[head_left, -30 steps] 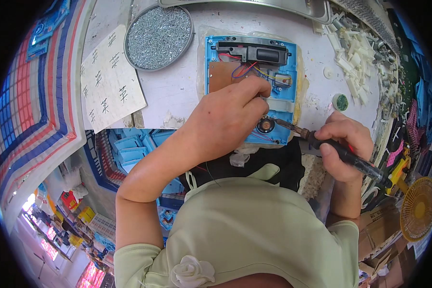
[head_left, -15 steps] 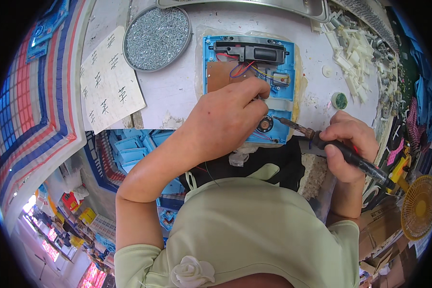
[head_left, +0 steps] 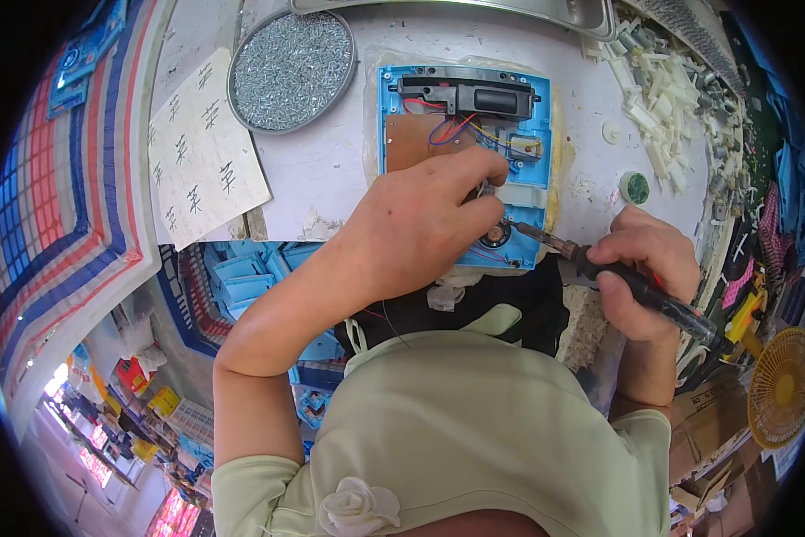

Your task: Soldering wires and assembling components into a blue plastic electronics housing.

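A soldering iron (head_left: 630,280) with a dark handle is held in my right hand (head_left: 650,268), and its tip reaches the upper right rim of a small round speaker (head_left: 497,236). The speaker sits at the near end of an open blue plastic housing (head_left: 529,215). My left hand (head_left: 425,219) reaches over the housing, partly covering a brown circuit board (head_left: 408,141). Its thumb and forefinger are bent together beside the speaker; what they pinch is hidden. Red, blue and yellow wires (head_left: 451,128) loop between the board, a black part (head_left: 474,96) and a small motor (head_left: 525,148).
A round tray of small metal screws (head_left: 292,73) stands at the far left, beside a handwritten sheet (head_left: 207,152). White plastic parts (head_left: 657,116) are heaped at the right, near a small green-topped tin (head_left: 634,187). A yellow fan (head_left: 783,387) stands at the right edge.
The soldering iron's tip has moved slightly left and down toward the speaker's rim. My left thumb and forefinger have shifted a little to the right.
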`<state>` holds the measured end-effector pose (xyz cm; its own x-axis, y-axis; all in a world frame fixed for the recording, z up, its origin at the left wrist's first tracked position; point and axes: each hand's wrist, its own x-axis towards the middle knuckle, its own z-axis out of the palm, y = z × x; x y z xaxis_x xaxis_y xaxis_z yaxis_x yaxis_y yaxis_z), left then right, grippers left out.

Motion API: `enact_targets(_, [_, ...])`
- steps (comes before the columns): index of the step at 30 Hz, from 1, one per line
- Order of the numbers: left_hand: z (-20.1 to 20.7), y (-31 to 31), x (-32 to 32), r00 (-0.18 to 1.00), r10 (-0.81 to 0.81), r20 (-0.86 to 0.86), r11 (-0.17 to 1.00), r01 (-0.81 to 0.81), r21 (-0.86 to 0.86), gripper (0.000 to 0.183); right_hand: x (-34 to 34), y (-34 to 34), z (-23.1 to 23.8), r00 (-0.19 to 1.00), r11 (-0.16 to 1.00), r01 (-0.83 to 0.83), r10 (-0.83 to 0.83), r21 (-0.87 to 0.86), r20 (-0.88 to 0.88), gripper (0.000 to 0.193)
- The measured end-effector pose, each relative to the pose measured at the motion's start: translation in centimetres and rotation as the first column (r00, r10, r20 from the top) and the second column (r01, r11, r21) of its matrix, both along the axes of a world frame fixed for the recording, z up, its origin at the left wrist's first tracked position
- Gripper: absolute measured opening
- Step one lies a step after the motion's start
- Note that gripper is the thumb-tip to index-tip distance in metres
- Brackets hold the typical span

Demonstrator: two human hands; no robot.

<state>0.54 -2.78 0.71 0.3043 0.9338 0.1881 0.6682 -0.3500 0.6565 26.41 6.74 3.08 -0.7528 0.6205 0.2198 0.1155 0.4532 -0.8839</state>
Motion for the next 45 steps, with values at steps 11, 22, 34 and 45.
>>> enact_targets(11, [0.1,0.0,0.1,1.0,-0.006,-0.03,1.0,0.005,-0.005,0.027,-0.3,-0.1,-0.1,1.0,1.0,0.001,-0.001,-0.006,0.007,0.019])
enact_targets(22, [0.1,0.0,0.1,0.999,-0.015,-0.044,1.0,0.015,0.007,0.03,-0.5,-0.9,0.9,0.994,0.993,0.083,-0.077,-0.079,0.079,0.02])
enact_targets(34, [0.0,0.0,0.2,0.999,-0.006,-0.046,1.0,0.007,0.023,0.028,0.8,-1.0,1.2,0.997,0.997,0.071,-0.071,-0.023,0.001,0.019])
enact_targets(45, [-0.1,-1.1,-0.8,0.999,0.008,-0.033,1.0,-0.007,0.027,0.032,7.4,-1.2,1.0,0.906,0.931,0.358,-0.364,-0.069,-0.216,0.026])
